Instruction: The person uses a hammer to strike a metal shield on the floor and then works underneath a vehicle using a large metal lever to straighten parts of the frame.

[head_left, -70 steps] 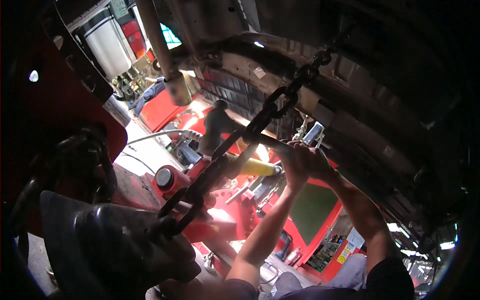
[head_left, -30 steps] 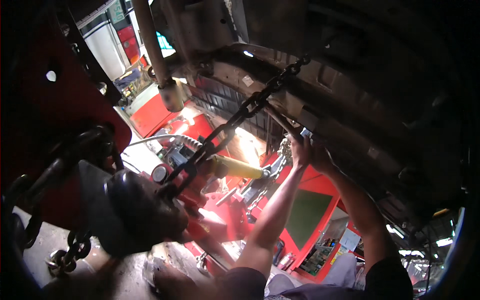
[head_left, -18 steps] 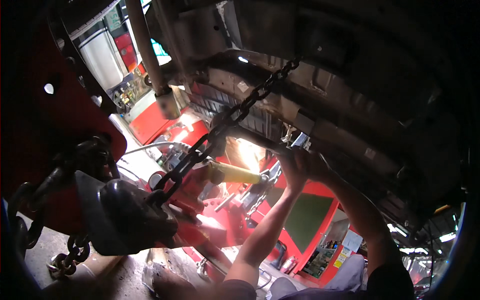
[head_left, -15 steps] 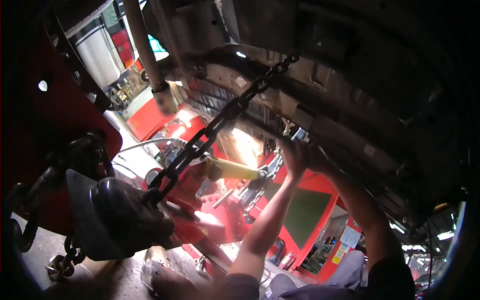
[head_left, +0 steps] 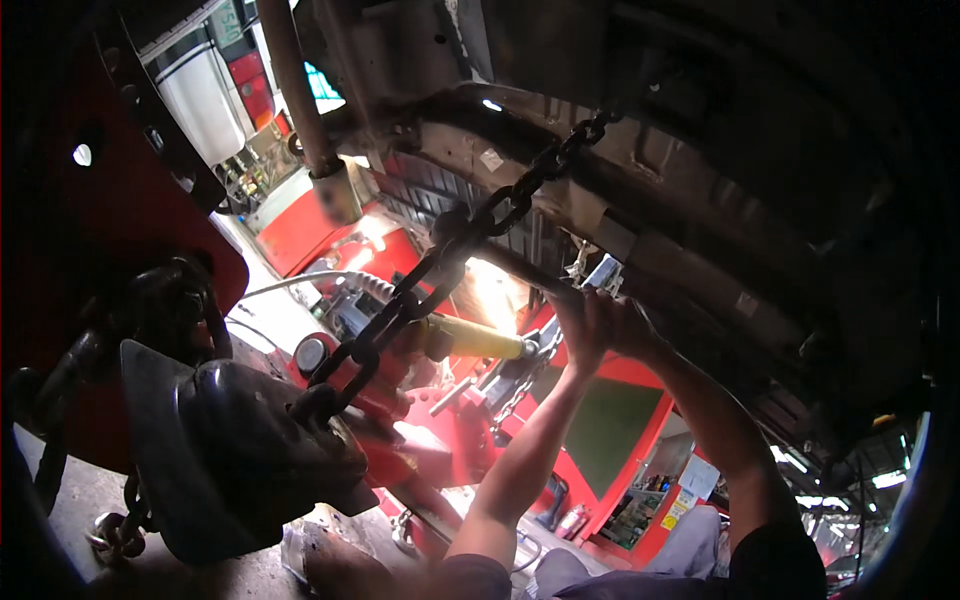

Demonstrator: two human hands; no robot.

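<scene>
Both my hands are raised together under the dark underside of a vehicle [head_left: 690,240]. My left hand [head_left: 584,325] and my right hand [head_left: 628,325] are closed, side by side, around the end of a long-handled hammer [head_left: 515,264]. Its handle slants up and left. The dark, rounded head overlaps a heavy taut chain [head_left: 520,195]; I cannot tell whether they touch. This chain runs diagonally from the vehicle's underside down to a black metal block [head_left: 240,430] at the lower left. Shadow hides most of my fingers.
A red steel plate [head_left: 60,250] with holes fills the left side. Behind the chain is a yellow cylinder [head_left: 475,338] with a thinner chain [head_left: 518,395] alongside. A grey post [head_left: 295,90] stands upper left. A red cabinet [head_left: 625,425] is beyond my arms.
The hammer, blurred before, now shows its head clearly at the chain. My hands have shifted only slightly. The chain and block appear a little displaced in the view.
</scene>
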